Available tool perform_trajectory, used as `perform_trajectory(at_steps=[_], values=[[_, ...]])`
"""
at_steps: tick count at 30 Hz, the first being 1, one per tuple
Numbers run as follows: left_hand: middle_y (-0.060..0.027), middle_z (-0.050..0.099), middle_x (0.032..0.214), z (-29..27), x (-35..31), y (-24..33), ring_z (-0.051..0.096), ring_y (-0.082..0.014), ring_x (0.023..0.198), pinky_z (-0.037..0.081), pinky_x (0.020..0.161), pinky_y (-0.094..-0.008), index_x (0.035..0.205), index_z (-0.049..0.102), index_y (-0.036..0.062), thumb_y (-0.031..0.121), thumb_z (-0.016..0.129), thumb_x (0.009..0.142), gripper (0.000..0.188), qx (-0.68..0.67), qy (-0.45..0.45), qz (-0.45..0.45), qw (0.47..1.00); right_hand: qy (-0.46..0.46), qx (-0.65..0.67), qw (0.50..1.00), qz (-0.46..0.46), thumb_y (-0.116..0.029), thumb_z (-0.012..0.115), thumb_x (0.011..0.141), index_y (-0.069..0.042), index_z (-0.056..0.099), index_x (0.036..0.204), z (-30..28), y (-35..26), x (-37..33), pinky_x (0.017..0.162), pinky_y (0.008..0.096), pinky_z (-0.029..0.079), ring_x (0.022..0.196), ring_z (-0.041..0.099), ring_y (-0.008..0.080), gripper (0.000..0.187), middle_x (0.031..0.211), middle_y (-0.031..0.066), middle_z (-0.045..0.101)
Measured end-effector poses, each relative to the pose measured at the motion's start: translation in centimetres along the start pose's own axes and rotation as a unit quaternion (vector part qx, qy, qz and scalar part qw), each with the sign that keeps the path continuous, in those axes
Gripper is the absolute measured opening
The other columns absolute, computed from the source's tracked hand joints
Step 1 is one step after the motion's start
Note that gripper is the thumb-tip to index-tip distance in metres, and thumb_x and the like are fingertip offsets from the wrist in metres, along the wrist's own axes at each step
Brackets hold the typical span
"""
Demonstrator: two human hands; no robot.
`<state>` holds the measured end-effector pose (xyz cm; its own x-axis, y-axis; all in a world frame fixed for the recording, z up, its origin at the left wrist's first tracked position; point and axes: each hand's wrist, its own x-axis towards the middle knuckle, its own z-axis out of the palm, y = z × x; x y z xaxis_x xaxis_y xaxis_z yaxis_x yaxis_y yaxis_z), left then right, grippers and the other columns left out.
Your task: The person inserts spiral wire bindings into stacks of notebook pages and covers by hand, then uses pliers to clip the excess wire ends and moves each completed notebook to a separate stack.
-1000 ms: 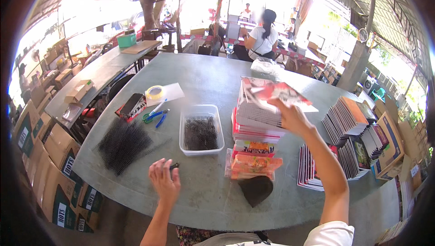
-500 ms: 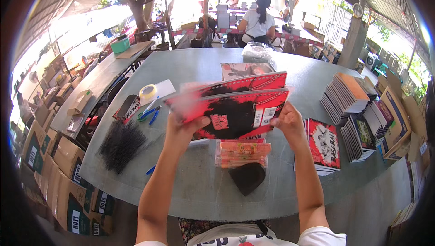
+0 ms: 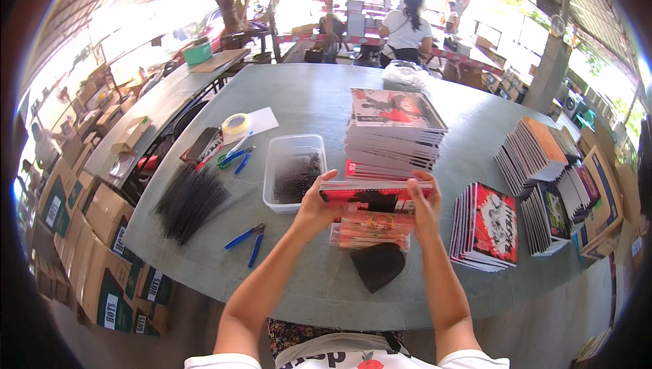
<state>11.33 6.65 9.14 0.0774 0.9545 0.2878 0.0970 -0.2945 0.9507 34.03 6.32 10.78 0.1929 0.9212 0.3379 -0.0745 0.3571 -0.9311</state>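
Both my hands grip a small bundle of red and black notebooks [image 3: 373, 196] over the middle of the table. The bundle is tipped so its edge and a foreshortened cover face me. My left hand [image 3: 316, 209] is closed on its left end, my right hand [image 3: 426, 207] on its right end. Right behind stands a tall stack of notebooks [image 3: 395, 134]. Below the bundle lie an orange-pink packet [image 3: 373, 227], partly hidden, and a dark, rounded flat piece [image 3: 378, 267]. Beside my left hand is a clear plastic tub [image 3: 273, 196] holding small black pieces.
On the left lie black spiral coils [image 3: 193, 204], blue-handled pliers [image 3: 248, 240], more cutters [image 3: 238, 157] and a tape roll [image 3: 236, 124]. Notebook stacks [image 3: 485, 230] and a cardboard box [image 3: 598, 196] are at right. A person [image 3: 407, 29] is beyond the table.
The notebooks have come down from a raised, fanned position and tipped nearly edge-on between my hands. The tub, pliers and tall stack behind them now show more fully.
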Motion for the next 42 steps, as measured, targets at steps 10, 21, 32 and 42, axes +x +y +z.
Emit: perform_trajectory(at_steps=[10,21,32,42], values=[[-0.0166,0.059,0.092,-25.1,-12.7,-7.2,0.060,-0.0347,0.089,0.049,0.075,-0.0428,0.096,0.060,0.0014,0.022,0.061,0.083,0.024,0.666,0.181,-0.158,0.706,0.019,0.019,0.999,-0.024,-0.021,0.053,0.090,-0.005,0.061,0.099,0.8,1.4,1.2,0.070,0.0199,0.036,0.076,0.044,0.0042,0.020,0.086,-0.0029,0.054],[-0.0135,0.055,0.093,-28.3,-12.5,-9.3,0.057,-0.0311,0.090,0.051,0.075,-0.0378,0.092,0.053,0.0022,0.022,0.060,0.084,0.022,0.745,0.172,-0.093,0.637,-0.104,-0.404,0.842,-0.342,-0.019,0.063,0.082,-0.006,0.055,0.113,5.3,-5.0,-0.4,0.090,0.0417,0.041,0.101,0.053,0.0309,0.035,0.104,0.0147,0.059],[-0.0103,0.049,0.083,-26.7,-10.7,0.1,0.054,-0.0255,0.075,0.045,0.065,-0.0362,0.095,0.052,0.0004,0.014,0.051,0.092,0.014,0.599,0.324,0.099,0.726,-0.211,-0.387,0.738,-0.511,-0.012,0.063,0.072,-0.013,0.056,0.118,8.1,0.0,-3.0,0.082,0.0374,0.046,0.095,0.055,0.0198,0.046,0.107,0.0048,0.055],[-0.0046,0.062,0.083,-14.9,-4.0,10.7,0.057,-0.0096,0.074,0.047,0.071,-0.0232,0.099,0.058,0.0025,0.015,0.061,0.088,0.017,0.048,0.286,0.218,0.932,-0.190,-0.463,0.754,-0.426,-0.033,0.068,0.071,-0.007,0.059,0.085,10.2,-2.0,-1.2,0.067,0.0343,0.044,0.076,0.057,0.0217,0.031,0.085,0.0059,0.060]])
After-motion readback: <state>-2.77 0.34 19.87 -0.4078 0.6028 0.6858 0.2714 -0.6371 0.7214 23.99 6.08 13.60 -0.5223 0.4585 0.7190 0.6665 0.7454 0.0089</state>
